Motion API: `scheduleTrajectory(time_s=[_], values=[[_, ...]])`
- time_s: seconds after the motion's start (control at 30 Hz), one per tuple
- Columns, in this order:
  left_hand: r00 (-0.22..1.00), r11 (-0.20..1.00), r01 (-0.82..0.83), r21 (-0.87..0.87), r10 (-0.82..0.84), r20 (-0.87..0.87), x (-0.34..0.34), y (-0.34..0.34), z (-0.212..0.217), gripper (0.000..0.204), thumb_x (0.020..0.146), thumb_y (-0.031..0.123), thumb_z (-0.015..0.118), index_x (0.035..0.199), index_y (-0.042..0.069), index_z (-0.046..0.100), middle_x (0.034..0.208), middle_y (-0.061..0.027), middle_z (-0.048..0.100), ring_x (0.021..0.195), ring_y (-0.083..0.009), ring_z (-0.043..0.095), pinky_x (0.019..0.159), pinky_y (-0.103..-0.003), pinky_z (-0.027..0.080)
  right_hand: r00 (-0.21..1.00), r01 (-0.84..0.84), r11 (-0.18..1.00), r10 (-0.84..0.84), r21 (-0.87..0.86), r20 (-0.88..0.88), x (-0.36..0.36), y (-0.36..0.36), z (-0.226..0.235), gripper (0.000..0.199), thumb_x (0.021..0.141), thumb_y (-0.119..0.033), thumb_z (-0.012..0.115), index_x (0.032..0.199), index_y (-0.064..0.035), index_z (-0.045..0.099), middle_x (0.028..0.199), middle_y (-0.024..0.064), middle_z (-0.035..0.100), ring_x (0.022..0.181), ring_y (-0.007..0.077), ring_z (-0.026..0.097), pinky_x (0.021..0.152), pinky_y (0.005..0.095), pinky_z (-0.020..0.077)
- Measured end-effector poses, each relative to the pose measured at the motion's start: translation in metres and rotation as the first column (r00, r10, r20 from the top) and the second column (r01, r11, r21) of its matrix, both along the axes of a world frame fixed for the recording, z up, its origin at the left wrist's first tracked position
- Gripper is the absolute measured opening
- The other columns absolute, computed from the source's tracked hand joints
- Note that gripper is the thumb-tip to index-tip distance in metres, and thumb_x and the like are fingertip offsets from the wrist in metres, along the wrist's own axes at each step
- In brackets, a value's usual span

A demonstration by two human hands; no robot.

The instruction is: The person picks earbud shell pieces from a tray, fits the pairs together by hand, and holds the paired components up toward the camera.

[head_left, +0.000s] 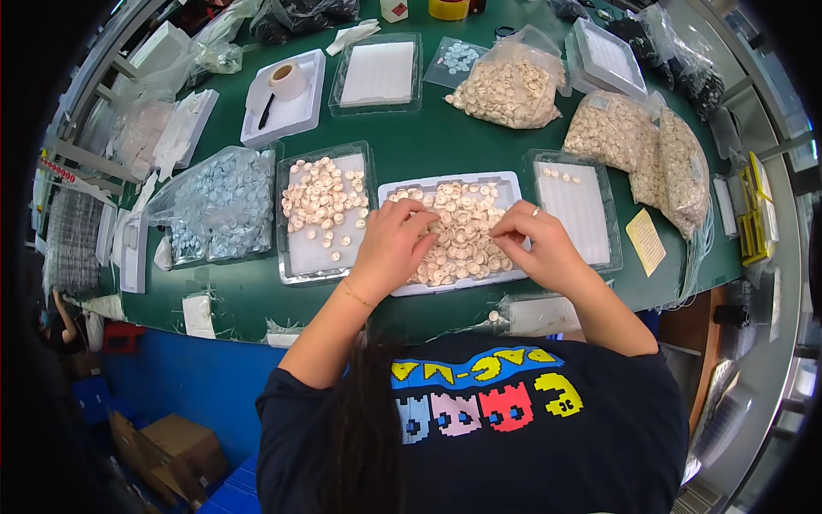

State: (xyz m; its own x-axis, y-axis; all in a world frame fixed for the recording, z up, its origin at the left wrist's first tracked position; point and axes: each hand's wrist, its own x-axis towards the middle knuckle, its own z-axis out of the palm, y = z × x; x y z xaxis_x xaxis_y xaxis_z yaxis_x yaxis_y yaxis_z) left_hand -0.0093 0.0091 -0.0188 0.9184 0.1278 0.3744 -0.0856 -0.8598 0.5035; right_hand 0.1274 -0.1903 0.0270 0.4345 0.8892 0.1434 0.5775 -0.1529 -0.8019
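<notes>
Small round cream pieces (pixel 462 224), each with a darker mark in its middle, are heaped in a white tray (pixel 499 182) in front of me. My left hand (pixel 396 240) reaches over the tray's left side, its fingers bent and touching the heap. Above the right side is my right hand (pixel 541 247), thumb and forefinger brought together at the heap's edge. Whatever either hand's fingertips hold is too small to make out. To the right, a clear tray (pixel 575 214) with a white insert has a short row of the same pieces at its far end.
A clear tray (pixel 310 253) of scattered cream pieces stands left, beside a bag of blue pieces (pixel 224 201). Filled bags (pixel 512 90) lie at the back and right (pixel 672 167). Farther back, a white tray holds a tape roll (pixel 288 81). A yellow card (pixel 645 242) lies right.
</notes>
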Motion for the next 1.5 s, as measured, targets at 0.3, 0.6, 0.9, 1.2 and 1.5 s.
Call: scheduleTrajectory(time_s=[0.3,0.6,0.9,1.2,1.5], values=[[0.994,0.993,-0.1,-0.063,0.096,-0.057,-0.013,0.008,-0.006,0.008,0.074,0.012,0.065,0.081,0.01,0.065,0.074,-0.0018,0.056,0.072,-0.0205,0.054,0.066,-0.033,0.038,0.976,-0.125,0.937,0.174,-0.325,0.127,-0.057,-0.053,-0.04,0.016,0.076,-0.016,0.064,0.088,-0.0062,0.061,0.078,0.0087,0.056,0.069,0.0268,0.06,0.06,0.0363,0.0489],[0.999,0.998,-0.017,-0.055,0.015,-0.042,0.012,-0.013,-0.014,0.007,0.072,0.012,0.065,0.078,0.008,0.063,0.071,-0.0045,0.055,0.071,-0.0239,0.055,0.064,-0.036,0.04,0.948,-0.143,0.946,0.216,-0.293,0.235,-0.057,-0.051,-0.049,0.012,0.076,-0.014,0.064,0.085,-0.0073,0.059,0.08,0.0075,0.054,0.069,0.0268,0.059,0.06,0.0368,0.0487],[0.992,0.936,-0.102,-0.337,0.068,-0.109,0.006,-0.013,-0.001,0.005,0.077,0.007,0.061,0.077,0.004,0.057,0.076,-0.0065,0.057,0.072,-0.0227,0.055,0.063,-0.033,0.043,0.945,-0.242,0.889,0.307,-0.389,0.115,-0.05,-0.053,-0.048,0.014,0.075,-0.012,0.065,0.086,-0.006,0.06,0.084,0.0096,0.054,0.077,0.0281,0.058,0.065,0.0365,0.0485],[0.999,0.2,-0.028,-0.979,0.047,-0.019,-0.024,-0.019,0.041,0.014,0.085,0.002,0.054,0.098,-0.002,0.059,0.084,-0.0087,0.063,0.071,-0.0118,0.057,0.065,-0.024,0.045,0.887,-0.027,0.999,0.043,0.041,-0.459,-0.019,-0.004,0.01,0.016,0.079,0.004,0.057,0.092,-0.001,0.065,0.089,0.0072,0.054,0.078,0.0142,0.057,0.066,0.0244,0.0468],[0.981,0.234,0.148,-0.961,0.091,0.173,-0.044,-0.035,0.072,0.015,0.086,-0.002,0.054,0.101,-0.003,0.052,0.09,-0.0107,0.061,0.083,-0.0139,0.061,0.071,-0.024,0.049,0.852,0.029,0.922,0.179,0.386,-0.492,-0.043,0.039,0.042,0.021,0.079,0.009,0.054,0.097,0.0016,0.062,0.091,0.0077,0.055,0.084,0.0119,0.056,0.07,0.0222,0.0474]])
